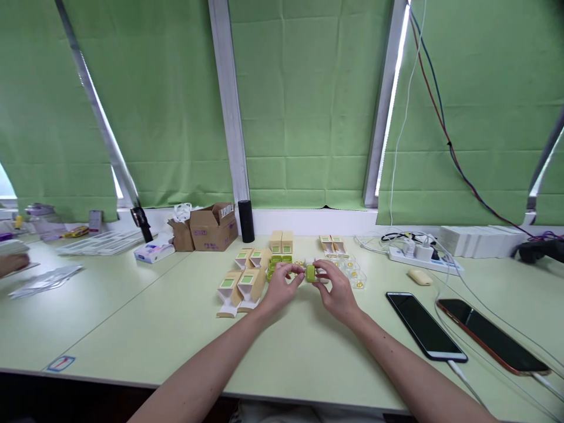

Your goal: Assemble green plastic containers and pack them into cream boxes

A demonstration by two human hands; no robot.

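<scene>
My right hand grips a small, rounded, olive-green case between thumb and fingers, above the table. My left hand is close on its left side, thumb and index finger pinched together. Whether anything tiny sits in that pinch is too small to tell. Behind my left hand lie several green cases of the same colour, partly hidden. Beyond my right hand is a clear plastic tray with round gold pieces in it. Open cream cartons with green windows stand left of my left hand.
More cream cartons stand farther back. Two phones with charging cables lie at right, near a power strip and a cream earbud-like case. A cardboard box, black cylinder and tissue pack line the back left. Another person's hand shows far left.
</scene>
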